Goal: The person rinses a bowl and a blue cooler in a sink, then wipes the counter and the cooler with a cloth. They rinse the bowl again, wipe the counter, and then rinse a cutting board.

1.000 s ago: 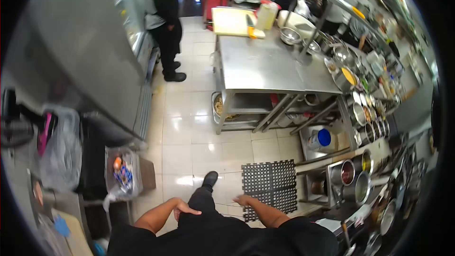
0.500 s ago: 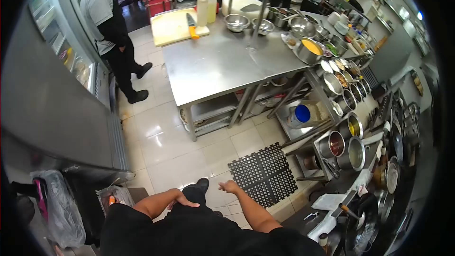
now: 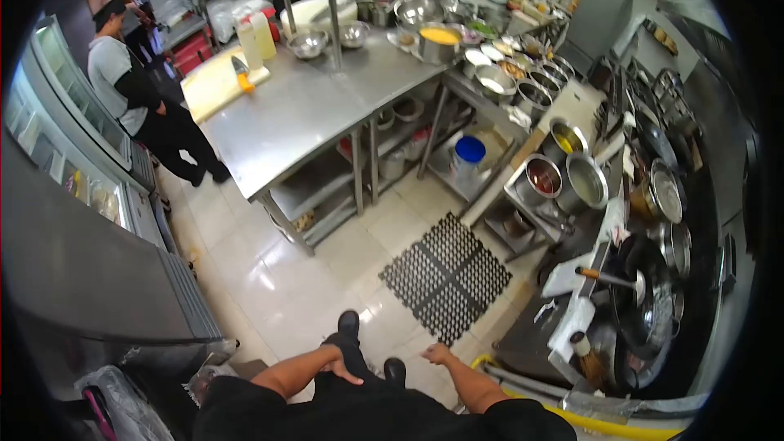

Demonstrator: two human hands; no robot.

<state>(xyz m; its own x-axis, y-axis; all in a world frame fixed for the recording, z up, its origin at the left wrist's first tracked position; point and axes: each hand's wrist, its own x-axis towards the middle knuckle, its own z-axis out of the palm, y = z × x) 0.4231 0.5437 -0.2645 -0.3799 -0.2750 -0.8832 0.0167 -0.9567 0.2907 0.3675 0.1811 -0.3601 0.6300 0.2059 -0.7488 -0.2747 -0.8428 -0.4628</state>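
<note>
My left hand [image 3: 344,367] rests against my dark-clothed left thigh, its fingers stretched out and nothing in it. On the other side, my right hand [image 3: 438,354] hangs in the air above the tiled floor, just below the black perforated mat [image 3: 447,278]. Its fingers are loosely bent and apart, and I see nothing held in it. Below my hands, my two black shoes [image 3: 349,324] show on the tiles.
Ahead stands a steel table [image 3: 327,106] with a cutting board [image 3: 214,86], a knife and bowls. Pots [image 3: 584,181] and a wok [image 3: 645,294] with a ladle line the right. A co-worker [image 3: 122,82] stands by glass-door fridges [image 3: 82,131] at the left. A yellow hose [image 3: 604,425] lies low right.
The view has turned to the right, so the table and co-worker sit farther left. The wok and yellow hose show more fully. Both hands remain empty and low.
</note>
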